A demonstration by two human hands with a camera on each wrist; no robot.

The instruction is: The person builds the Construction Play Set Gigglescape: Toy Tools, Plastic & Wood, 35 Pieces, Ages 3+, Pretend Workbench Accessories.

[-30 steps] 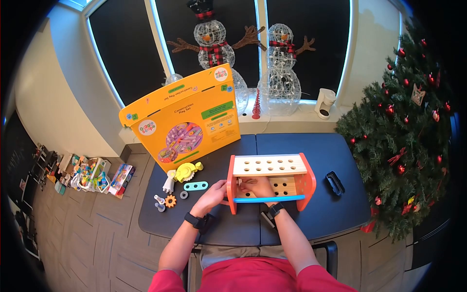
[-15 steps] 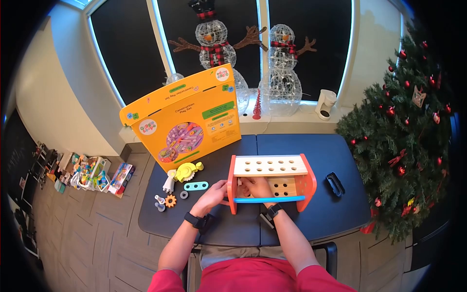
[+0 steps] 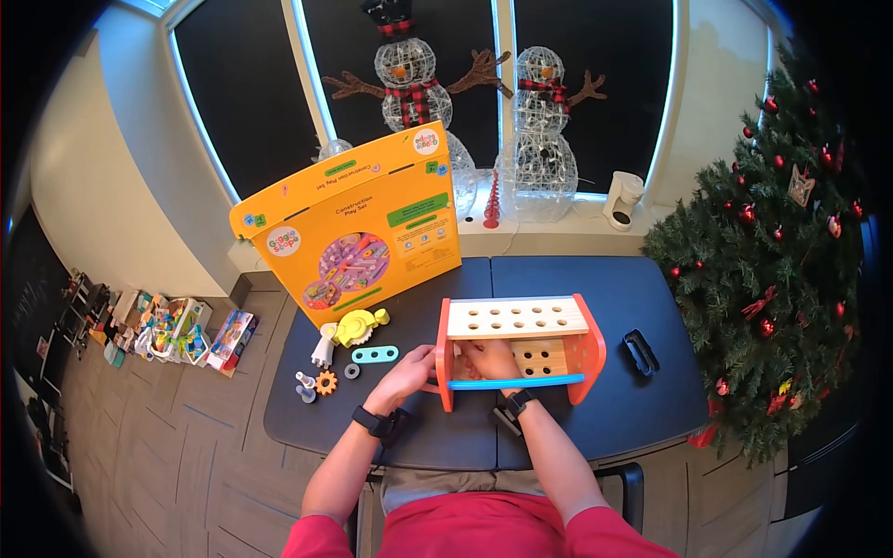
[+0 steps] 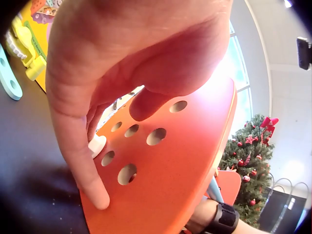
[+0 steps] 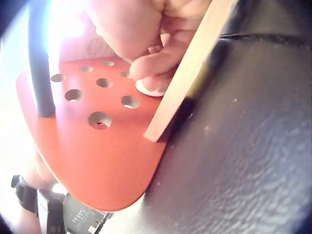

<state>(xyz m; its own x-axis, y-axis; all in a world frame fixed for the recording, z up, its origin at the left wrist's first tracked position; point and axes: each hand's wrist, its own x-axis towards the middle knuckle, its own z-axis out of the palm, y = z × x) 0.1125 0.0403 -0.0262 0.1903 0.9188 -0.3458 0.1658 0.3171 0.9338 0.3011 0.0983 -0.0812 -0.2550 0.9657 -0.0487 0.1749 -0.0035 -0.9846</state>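
Note:
The toy workbench (image 3: 517, 318) stands on the table, with its orange side panels and blue bar. At the outer face of its left panel (image 4: 161, 175), my left hand (image 3: 409, 374) rests with thumb and fingers spread; a white piece (image 4: 97, 145) shows beside the fingers in the left wrist view. My right hand (image 3: 493, 359) reaches inside the bench, under the pale holed top. In the right wrist view its curled fingers (image 5: 151, 73) pinch a white round piece (image 5: 150, 89) against the panel's inner face, beside the wooden board (image 5: 190, 68). The fingertips are partly hidden.
Left of the bench lie a teal strip (image 3: 375, 355), a grey ring (image 3: 352, 372), an orange gear (image 3: 326, 383), grey-white pieces (image 3: 305, 387) and yellow pieces (image 3: 355, 327). A yellow box (image 3: 353, 223) stands behind them. A dark strap-like object (image 3: 641, 352) lies at the right.
Inside the bench, my right hand and fingers have shifted slightly since a second ago. My left hand has stayed at the left panel.

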